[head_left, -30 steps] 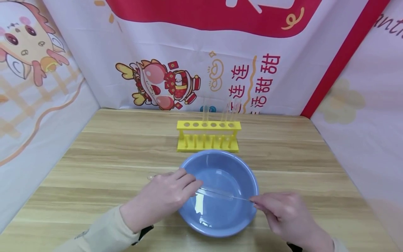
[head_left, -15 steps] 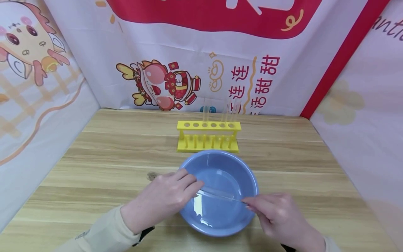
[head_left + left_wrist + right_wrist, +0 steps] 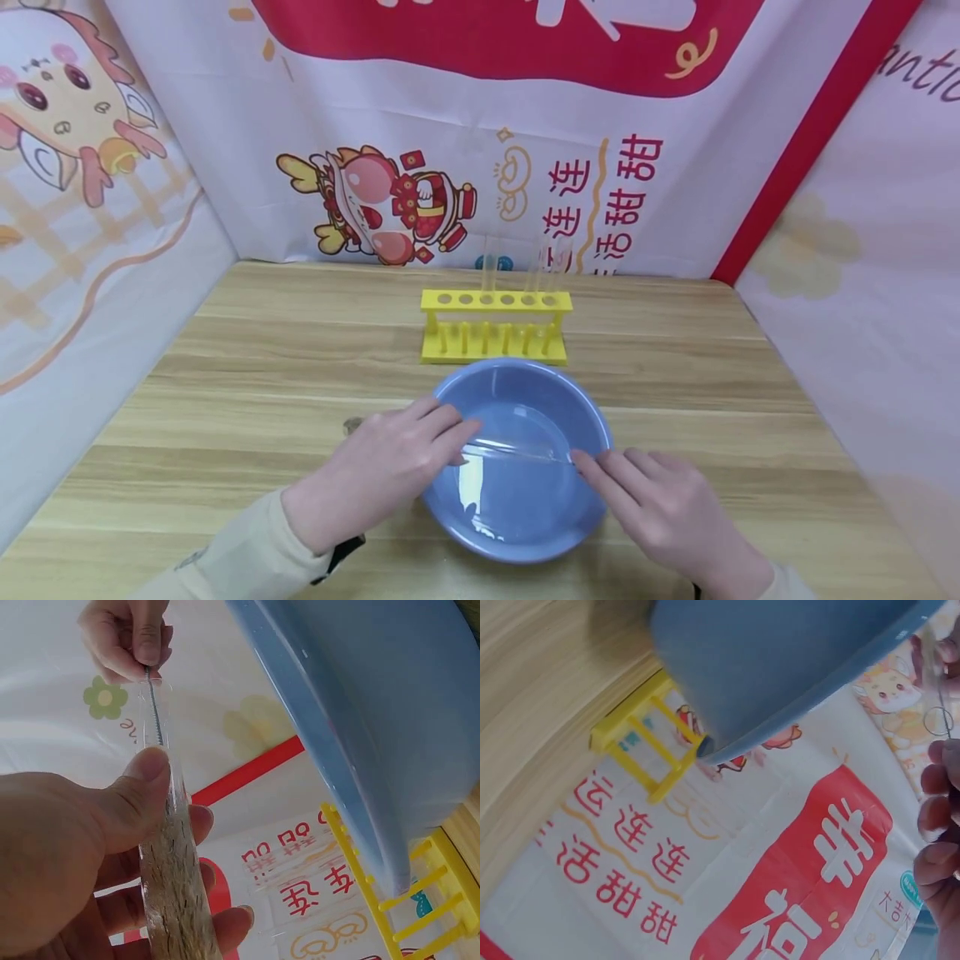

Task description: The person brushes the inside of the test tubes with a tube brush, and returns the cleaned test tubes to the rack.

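My left hand (image 3: 390, 454) grips a clear glass test tube (image 3: 174, 817), held tilted above the blue basin (image 3: 525, 521). Inside the tube sits a test tube brush; its bristles (image 3: 180, 900) fill the part in my palm. From the open mouth comes its twisted wire handle (image 3: 155, 712). My right hand (image 3: 660, 500) pinches that wire close to the tube's mouth, over the basin's right side. In the head view, the brush end (image 3: 352, 425) shows left of my left hand. My left fingers hide the tube's middle there.
A yellow test tube rack (image 3: 495, 302) stands just behind the basin, with several holes and 3 clear tubes upright in it. Light reflects off what looks like water in the basin. Printed cloth walls (image 3: 420, 100) enclose the wooden table (image 3: 247, 367).
My right hand has moved left toward the tube's mouth, and less wire shows outside. Bristles now appear at the tube's left end, which looked clear a second ago. My left hand has barely moved.
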The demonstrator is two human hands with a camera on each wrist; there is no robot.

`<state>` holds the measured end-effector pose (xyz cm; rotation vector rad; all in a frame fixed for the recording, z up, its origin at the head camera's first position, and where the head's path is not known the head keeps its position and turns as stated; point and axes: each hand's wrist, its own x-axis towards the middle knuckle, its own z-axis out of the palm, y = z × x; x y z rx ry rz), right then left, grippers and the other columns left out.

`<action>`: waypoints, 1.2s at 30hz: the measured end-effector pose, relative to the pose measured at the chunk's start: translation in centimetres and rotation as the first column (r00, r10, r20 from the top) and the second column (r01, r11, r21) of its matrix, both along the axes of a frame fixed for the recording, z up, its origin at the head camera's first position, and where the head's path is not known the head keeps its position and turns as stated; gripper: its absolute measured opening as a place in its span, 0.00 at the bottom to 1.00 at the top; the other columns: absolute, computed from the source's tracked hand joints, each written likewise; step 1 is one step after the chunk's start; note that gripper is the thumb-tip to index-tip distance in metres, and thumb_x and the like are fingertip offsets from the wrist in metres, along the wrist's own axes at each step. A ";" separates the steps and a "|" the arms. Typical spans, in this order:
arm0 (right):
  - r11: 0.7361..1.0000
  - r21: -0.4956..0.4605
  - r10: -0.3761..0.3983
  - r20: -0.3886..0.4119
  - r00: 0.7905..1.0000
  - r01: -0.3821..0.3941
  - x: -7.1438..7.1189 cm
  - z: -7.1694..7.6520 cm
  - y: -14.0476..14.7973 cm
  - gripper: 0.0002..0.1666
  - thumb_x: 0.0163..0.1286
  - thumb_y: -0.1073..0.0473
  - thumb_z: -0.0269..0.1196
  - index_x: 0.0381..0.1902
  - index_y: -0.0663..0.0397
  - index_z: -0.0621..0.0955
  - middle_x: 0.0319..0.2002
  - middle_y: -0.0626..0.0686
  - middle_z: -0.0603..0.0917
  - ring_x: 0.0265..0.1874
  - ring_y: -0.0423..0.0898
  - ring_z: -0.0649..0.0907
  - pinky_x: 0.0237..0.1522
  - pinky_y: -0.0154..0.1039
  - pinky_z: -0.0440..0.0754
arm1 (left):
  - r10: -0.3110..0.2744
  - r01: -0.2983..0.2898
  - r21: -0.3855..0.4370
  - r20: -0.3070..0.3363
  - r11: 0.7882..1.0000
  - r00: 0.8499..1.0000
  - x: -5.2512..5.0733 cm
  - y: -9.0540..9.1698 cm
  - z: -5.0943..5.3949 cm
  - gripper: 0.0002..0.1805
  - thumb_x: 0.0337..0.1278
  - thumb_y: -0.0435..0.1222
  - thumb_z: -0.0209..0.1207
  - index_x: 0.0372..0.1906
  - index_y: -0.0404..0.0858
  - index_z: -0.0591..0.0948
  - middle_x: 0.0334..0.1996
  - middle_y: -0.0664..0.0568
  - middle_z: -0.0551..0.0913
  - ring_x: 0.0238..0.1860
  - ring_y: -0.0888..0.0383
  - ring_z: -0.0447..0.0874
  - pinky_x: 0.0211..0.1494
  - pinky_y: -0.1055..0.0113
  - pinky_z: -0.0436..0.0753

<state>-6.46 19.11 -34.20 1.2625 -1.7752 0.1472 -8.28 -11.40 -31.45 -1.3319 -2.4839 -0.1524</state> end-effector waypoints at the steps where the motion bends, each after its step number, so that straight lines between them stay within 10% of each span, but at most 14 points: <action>1: 1.000 0.021 -0.008 -0.030 1.000 0.009 0.0 0.0 0.1 0.17 0.76 0.73 0.49 0.41 0.67 0.86 0.25 0.54 0.81 0.14 0.43 0.70 0.12 0.27 0.68 | 0.003 -0.003 -0.006 0.001 1.000 1.000 0.0 0.0 0.0 0.25 0.53 0.42 0.72 0.56 0.40 0.83 0.43 0.51 0.84 0.42 0.58 0.83 0.41 0.70 0.86; 17: 0.995 0.083 -0.035 -0.314 0.949 0.064 -1.0 0.7 0.7 0.14 0.70 0.73 0.52 0.41 0.70 0.85 0.24 0.60 0.83 0.11 0.47 0.70 0.10 0.33 0.65 | 0.060 -0.050 -0.078 0.123 0.996 0.991 0.1 0.3 0.4 0.23 0.56 0.41 0.70 0.56 0.40 0.81 0.41 0.52 0.86 0.39 0.60 0.84 0.33 0.73 0.84; 36: 0.993 0.054 -0.102 -0.044 0.994 0.104 -1.1 1.3 1.6 0.16 0.77 0.67 0.50 0.35 0.65 0.84 0.23 0.55 0.83 0.10 0.45 0.74 0.11 0.33 0.66 | 0.033 -0.033 0.004 0.015 0.999 0.999 -0.2 0.2 0.9 0.24 0.52 0.40 0.73 0.55 0.41 0.82 0.37 0.55 0.84 0.35 0.61 0.82 0.29 0.72 0.83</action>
